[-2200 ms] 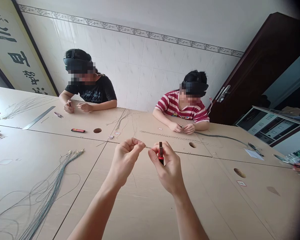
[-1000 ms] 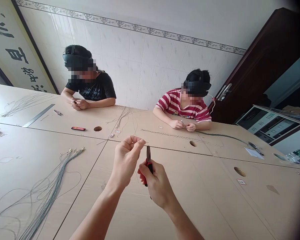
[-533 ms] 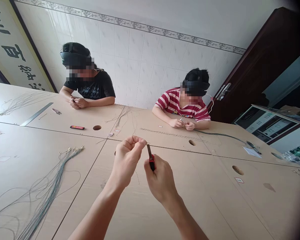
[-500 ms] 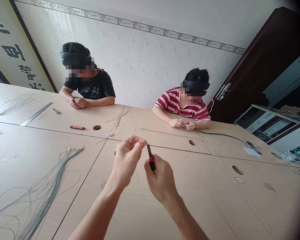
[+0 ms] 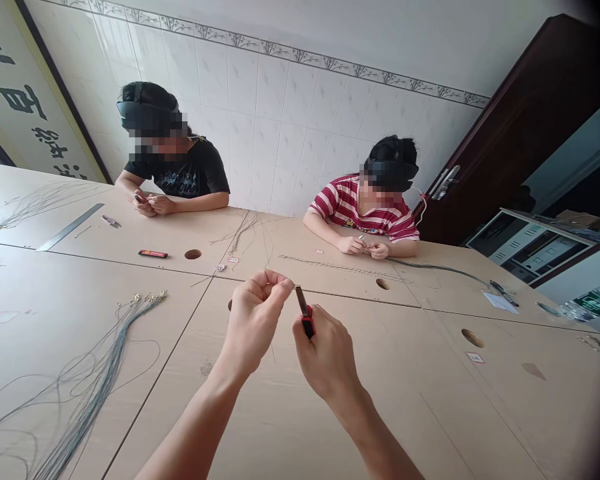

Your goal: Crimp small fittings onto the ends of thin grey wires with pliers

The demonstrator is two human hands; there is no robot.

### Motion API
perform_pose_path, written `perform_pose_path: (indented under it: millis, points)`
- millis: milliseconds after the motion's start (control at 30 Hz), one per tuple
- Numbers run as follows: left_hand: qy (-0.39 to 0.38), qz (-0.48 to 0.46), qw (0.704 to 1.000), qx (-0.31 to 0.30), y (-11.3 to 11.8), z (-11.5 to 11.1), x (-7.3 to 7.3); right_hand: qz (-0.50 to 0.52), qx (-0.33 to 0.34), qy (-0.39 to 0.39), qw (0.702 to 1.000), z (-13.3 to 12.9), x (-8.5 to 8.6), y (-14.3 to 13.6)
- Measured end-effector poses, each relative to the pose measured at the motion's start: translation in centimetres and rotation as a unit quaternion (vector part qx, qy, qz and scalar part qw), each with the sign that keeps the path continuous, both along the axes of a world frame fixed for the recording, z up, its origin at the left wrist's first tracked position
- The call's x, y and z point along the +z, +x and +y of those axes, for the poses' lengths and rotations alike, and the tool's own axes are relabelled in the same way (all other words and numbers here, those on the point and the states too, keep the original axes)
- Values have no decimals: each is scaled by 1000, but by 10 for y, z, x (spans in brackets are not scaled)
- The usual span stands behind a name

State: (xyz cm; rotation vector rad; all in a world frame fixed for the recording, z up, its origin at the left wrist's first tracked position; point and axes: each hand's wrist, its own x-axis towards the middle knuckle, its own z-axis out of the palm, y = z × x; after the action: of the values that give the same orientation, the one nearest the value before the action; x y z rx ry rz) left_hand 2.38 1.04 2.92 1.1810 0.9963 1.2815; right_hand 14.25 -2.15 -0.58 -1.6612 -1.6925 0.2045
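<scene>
Over the middle of the table, my left hand point(image 5: 257, 313) is closed, with thumb and forefinger pinching the end of a thin cord point(image 5: 273, 355). A stretch of the cord hangs below that hand. At the fingertips a tiny gold-coloured piece shows; its exact shape is too small to make out. My right hand point(image 5: 327, 350) is wrapped round pliers point(image 5: 303, 310) with a dark metal nose and red-and-black handles. The nose points up and its tip is at the tiny piece beside my left thumb. On the left lies a bundle of grey-green cords point(image 5: 113, 363) with gold-coloured metal ends.
Two people sit across the table, each with small work in their hands. A metal ruler point(image 5: 73, 227), a red-and-black item point(image 5: 153, 254), more cords point(image 5: 240, 233) and a pen point(image 5: 503, 292) lie about. Round holes point(image 5: 473, 338) pierce the tabletop. A plastic bottle point(image 5: 593, 303) lies at right.
The pliers and my right hand have shifted slightly right, and the pliers lean a little more. My left hand stays almost in place. The view has moved very slightly.
</scene>
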Motion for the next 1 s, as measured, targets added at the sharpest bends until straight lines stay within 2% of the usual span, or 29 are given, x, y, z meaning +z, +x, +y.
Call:
perform_pose_path:
  millis: [367, 667, 1000]
  points:
    - [-16, -9, 1000, -9, 2, -1, 2, 17, 17, 2, 1000, 0, 1, 2]
    - [-58, -56, 995, -52, 0, -1, 9, 25, 17, 7, 1000, 1, -4, 2]
    - [-30, -34, 997, -59, -2, 0, 6, -29, 3, 59, 998, 5, -8, 8]
